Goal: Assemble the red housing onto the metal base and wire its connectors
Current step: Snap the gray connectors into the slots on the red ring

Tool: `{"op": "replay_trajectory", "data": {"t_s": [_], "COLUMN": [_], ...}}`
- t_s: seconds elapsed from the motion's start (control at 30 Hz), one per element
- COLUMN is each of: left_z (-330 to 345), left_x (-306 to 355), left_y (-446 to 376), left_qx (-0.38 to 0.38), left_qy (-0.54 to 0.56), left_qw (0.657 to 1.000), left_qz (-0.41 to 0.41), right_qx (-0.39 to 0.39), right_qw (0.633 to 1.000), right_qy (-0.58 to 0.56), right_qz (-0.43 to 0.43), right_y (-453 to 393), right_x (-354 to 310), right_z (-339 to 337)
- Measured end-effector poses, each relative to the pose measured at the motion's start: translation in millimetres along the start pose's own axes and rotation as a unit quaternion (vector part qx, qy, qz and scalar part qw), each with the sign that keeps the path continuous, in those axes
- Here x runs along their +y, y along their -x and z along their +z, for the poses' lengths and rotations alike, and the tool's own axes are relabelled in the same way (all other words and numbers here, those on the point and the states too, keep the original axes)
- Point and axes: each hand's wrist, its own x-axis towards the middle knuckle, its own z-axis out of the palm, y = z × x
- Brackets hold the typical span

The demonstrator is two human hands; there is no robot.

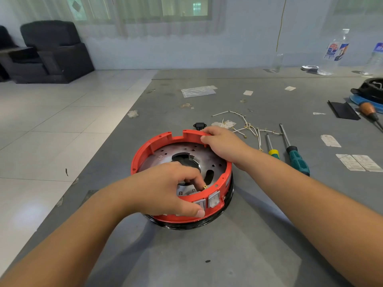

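Right now my left hand (165, 187) is reaching over the near wall of the red housing (145, 150), thumb pressing on the outside beside the grey rocker switches (214, 199) and fingertips pinching a small brass terminal (205, 186) just inside, behind those switches. I am judging that I am seating a connector on the back of a switch, though the contact itself is hiding under my fingers.

Already the housing is sitting around the metal base (186, 151), ringing the perforated plate, with a black rim (226, 206) showing beneath it on the desk (186, 255). So the fitting step is looking done, or nearly; whether it is fastened down I cannot tell.

Further out, my right hand (222, 145) is gripping the far edge of the housing, fingers curling over its rim, steadying it.

Beyond that, a bundle of white wires with brass ends (246, 127) is lying loose on the desk, well apart from the housing, so most of the wiring is seemingly waiting. A small black part (199, 125) is resting just behind the far rim. Two screwdrivers, one yellow-collared (273, 148) and one teal-handled (296, 158), are lying untouched to the right.
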Motion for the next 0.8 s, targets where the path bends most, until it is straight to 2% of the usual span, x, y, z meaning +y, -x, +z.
{"op": "replay_trajectory", "data": {"t_s": [0.13,0.23,0.27,0.33,0.4,0.47,0.6,0.67,0.8], "left_z": [1.2,-10.9,-15.6,-24.1,-30.4,-33.8,-30.2,-25.7,-17.1], "left_x": [-7.0,-8.2,-10.3,-20.9,-38.2,-54.0,-73.7,-82.5,-97.8], "left_y": [0.1,-0.8,-2.2,-9.9,-20.6,-31.5,-43.7,-44.1,-43.3], "left_qx": [-0.008,-0.025,0.003,0.124,0.254,0.318,0.302,0.291,0.277], "left_qy": [-0.005,0.066,0.091,0.105,0.105,0.144,0.271,0.315,0.378], "left_qw": [1.000,0.997,0.996,0.986,0.959,0.930,0.906,0.896,0.879], "left_qz": [-0.008,-0.014,-0.015,-0.028,-0.072,-0.116,-0.126,-0.114,-0.087], "right_qx": [0.008,0.010,0.009,0.001,-0.014,-0.014,0.048,0.064,0.031], "right_qw": [0.999,0.999,0.999,0.999,0.999,0.998,0.997,0.992,0.975], "right_qy": [0.034,0.032,0.032,0.038,0.049,0.057,0.064,0.107,0.218], "right_qz": [-0.017,-0.013,-0.011,-0.008,-0.003,-0.005,0.009,0.003,-0.009], "right_y": [0.8,-0.5,-0.9,-1.5,-3.2,-9.5,-43.9,-67.1,-103.8], "right_x": [6.7,7.3,7.6,7.4,5.4,2.1,-1.0,2.3,12.5], "right_z": [3.9,3.9,3.9,3.2,1.3,-2.4,-14.6,-19.4,-19.9]}}
